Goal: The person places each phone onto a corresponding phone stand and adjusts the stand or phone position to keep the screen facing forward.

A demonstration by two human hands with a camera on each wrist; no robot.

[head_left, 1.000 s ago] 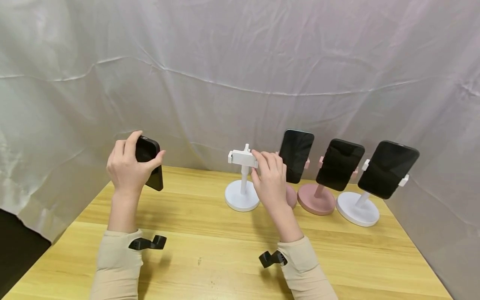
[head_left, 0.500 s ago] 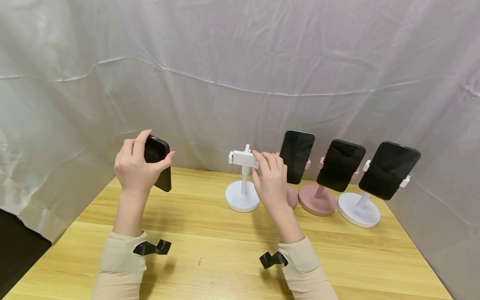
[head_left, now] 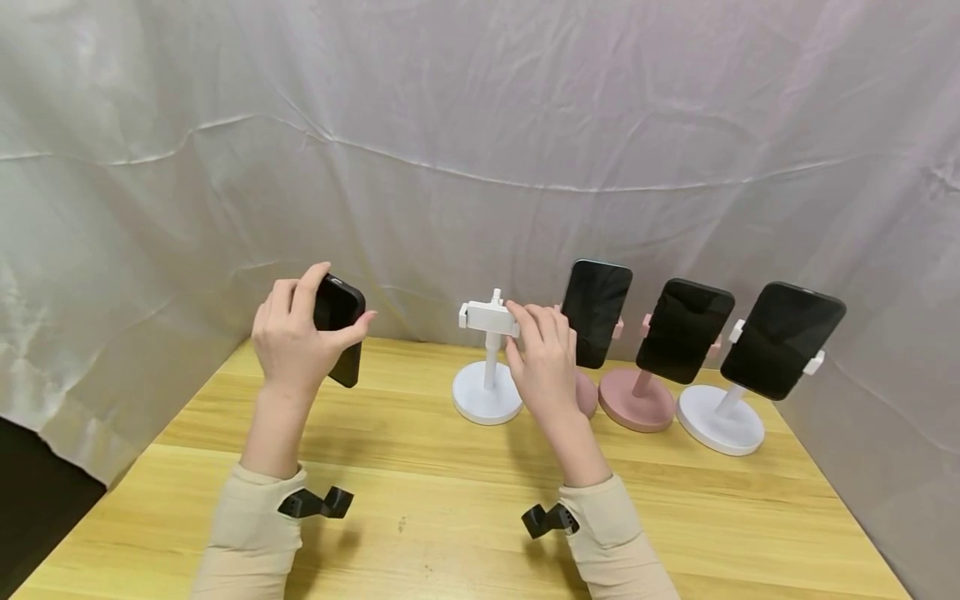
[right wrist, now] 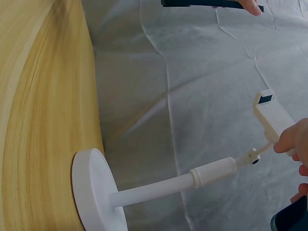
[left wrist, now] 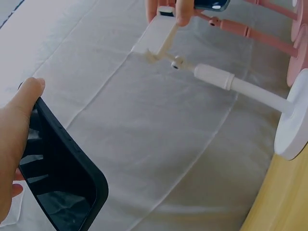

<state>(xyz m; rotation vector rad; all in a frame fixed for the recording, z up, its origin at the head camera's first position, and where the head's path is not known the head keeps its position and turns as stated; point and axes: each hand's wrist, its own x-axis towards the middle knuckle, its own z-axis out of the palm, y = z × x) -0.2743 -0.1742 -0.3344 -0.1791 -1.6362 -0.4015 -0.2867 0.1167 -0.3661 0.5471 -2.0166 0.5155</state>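
Note:
My left hand (head_left: pixel 298 337) grips a black smartphone (head_left: pixel 347 362) by its edges, held upright above the left part of the table. In the left wrist view the dark screen of the smartphone (left wrist: pixel 62 178) shows, with the thumb at its near edge. My right hand (head_left: pixel 546 354) pinches the right end of the clamp on a white phone stand (head_left: pixel 486 392). That clamp (right wrist: pixel 279 115) has no phone in it, and its left jaw stands free. In the right wrist view the thumb and fingers of the right hand (right wrist: pixel 296 142) lie on the clamp's end.
Right of the white stand, a pink stand partly behind my right hand bears a phone (head_left: pixel 596 312). Further right are another pink stand (head_left: pixel 636 402) and a white stand (head_left: pixel 720 421), each with a phone clamped in. Grey cloth (head_left: pixel 465 125) hangs behind the wooden table (head_left: pixel 420 517).
My left hand has moved to the right with the smartphone, nearer the white stand. The right hand keeps its hold on the clamp, almost unmoved.

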